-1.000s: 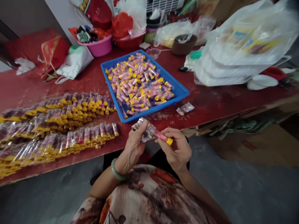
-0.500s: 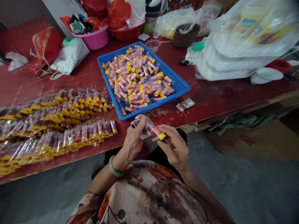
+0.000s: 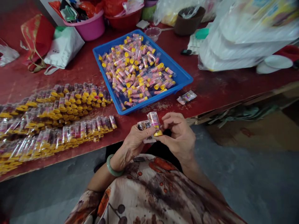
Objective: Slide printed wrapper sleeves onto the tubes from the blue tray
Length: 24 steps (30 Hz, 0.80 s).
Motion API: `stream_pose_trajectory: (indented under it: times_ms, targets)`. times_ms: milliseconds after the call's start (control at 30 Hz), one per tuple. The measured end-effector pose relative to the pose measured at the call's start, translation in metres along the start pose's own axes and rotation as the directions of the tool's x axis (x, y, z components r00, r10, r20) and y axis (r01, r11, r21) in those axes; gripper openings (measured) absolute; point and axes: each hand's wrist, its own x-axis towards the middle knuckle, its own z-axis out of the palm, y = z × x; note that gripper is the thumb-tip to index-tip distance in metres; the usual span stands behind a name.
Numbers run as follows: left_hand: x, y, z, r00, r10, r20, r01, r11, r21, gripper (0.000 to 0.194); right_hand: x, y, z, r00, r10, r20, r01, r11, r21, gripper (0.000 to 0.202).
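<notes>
Over the table's front edge, my left hand (image 3: 134, 138) grips a small stack of printed plastic sleeves (image 3: 144, 125), its thumb lying across them and against a clear tube. This tube (image 3: 154, 120) stands nearly upright with its yellow cap (image 3: 158, 133) down, and dark and purple print covers it. Fingers curled, my right hand (image 3: 178, 137) holds the tube from the right, thumb at the cap. Beyond my hands, a blue tray (image 3: 183, 81) carries a heap of yellow-capped tubes (image 3: 133, 74) with pink inside.
Rows of sleeved tubes (image 3: 77, 132) are stacked on the red table (image 3: 98, 74) to the left. A loose sleeve packet (image 3: 187, 97) lies right of the tray. Farther back are a pink basin (image 3: 91, 28), a white bag (image 3: 64, 46), a brown pot (image 3: 189, 21) and plastic-wrapped white containers (image 3: 243, 46).
The tube, tilted before with its cap toward my right fingers, now stands more upright against the sleeves, with dark print around it. My right hand has shifted slightly right and up.
</notes>
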Motion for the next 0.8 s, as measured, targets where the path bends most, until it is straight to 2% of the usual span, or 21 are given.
stream_pose_trajectory:
  times_ms: [167,300,433,533,667,800]
  targets:
    - [-0.003,-0.005,0.001,1.0,-0.009,-0.009,0.009,1.0,0.004,0.043,0.001,-0.009,0.005,0.998,0.061,0.003,-0.061,0.998,0.035,0.03]
    - [-0.006,-0.006,0.002,0.998,-0.016,-0.058,0.017,1.0,0.017,0.046,-0.004,-0.005,0.007,0.997,0.071,0.008,-0.072,0.997,0.02,0.027]
    - [-0.009,-0.005,0.002,0.997,-0.015,-0.078,0.015,1.0,0.007,0.044,-0.006,-0.002,0.0,0.997,0.045,0.066,-0.044,0.999,-0.027,0.023]
    - [-0.01,-0.005,0.001,0.998,-0.032,-0.059,0.031,0.999,-0.019,0.044,-0.005,-0.006,-0.004,0.992,-0.075,0.1,0.085,0.991,-0.102,0.023]
    - [-0.011,-0.007,0.001,0.999,-0.032,-0.022,0.031,0.997,-0.069,0.038,-0.008,-0.014,0.002,0.952,-0.306,-0.018,0.293,0.924,-0.245,0.031]
    - [-0.014,-0.008,0.003,1.0,-0.028,-0.012,0.027,0.997,-0.073,0.04,-0.013,-0.013,0.011,0.905,-0.414,-0.098,0.362,0.87,-0.334,0.034]
